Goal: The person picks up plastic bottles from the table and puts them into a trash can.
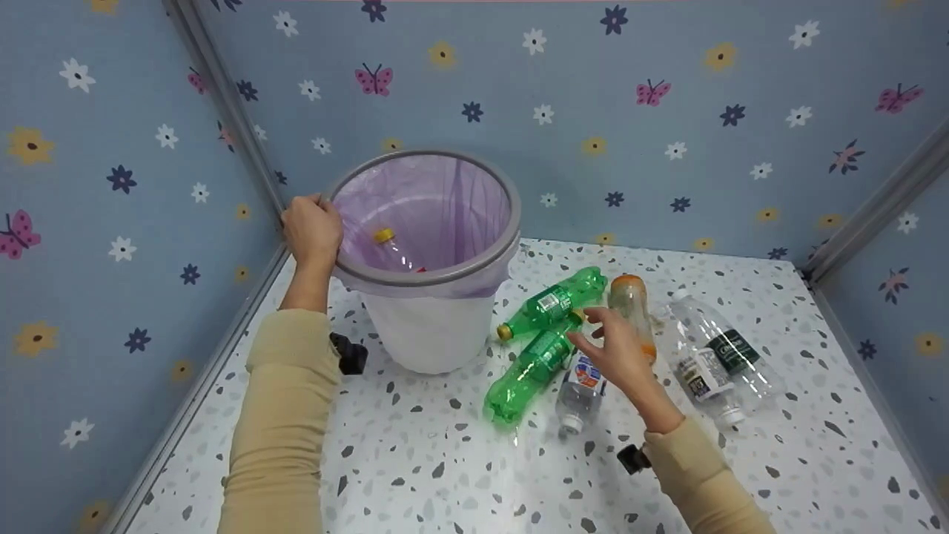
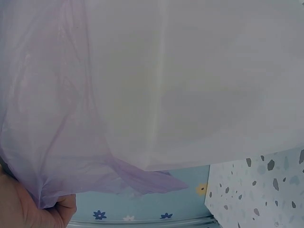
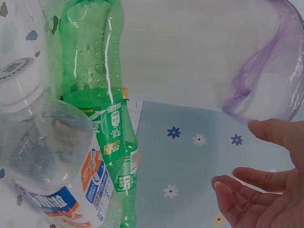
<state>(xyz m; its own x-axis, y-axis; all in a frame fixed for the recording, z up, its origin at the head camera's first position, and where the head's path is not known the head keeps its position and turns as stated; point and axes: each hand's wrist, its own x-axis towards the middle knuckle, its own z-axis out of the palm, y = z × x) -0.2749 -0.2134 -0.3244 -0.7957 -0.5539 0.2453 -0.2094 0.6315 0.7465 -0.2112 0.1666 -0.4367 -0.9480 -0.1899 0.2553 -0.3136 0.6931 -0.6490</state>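
Observation:
My left hand point(image 1: 313, 228) grips the grey rim of a white trash bin point(image 1: 430, 334) lined with a purple bag point(image 1: 474, 200). In the left wrist view, its fingers hold the bag's folded edge. A clear bottle with a yellow cap point(image 1: 384, 236) lies inside the bin. My right hand point(image 1: 614, 347), fingers loosely bent and apart, hovers over the bottles right of the bin and holds nothing. Beneath and left of it lie a green bottle point(image 1: 528, 374) and a clear bottle with a blue and orange label point(image 1: 583, 386). Another green bottle point(image 1: 552, 302) lies just behind.
An orange-capped bottle point(image 1: 629, 304) lies beyond the right hand. Clear bottles with dark and white labels point(image 1: 730, 352) lie farther right on the speckled table point(image 1: 445, 460). Flowered blue panels point(image 1: 563, 148) wall in the back and both sides.

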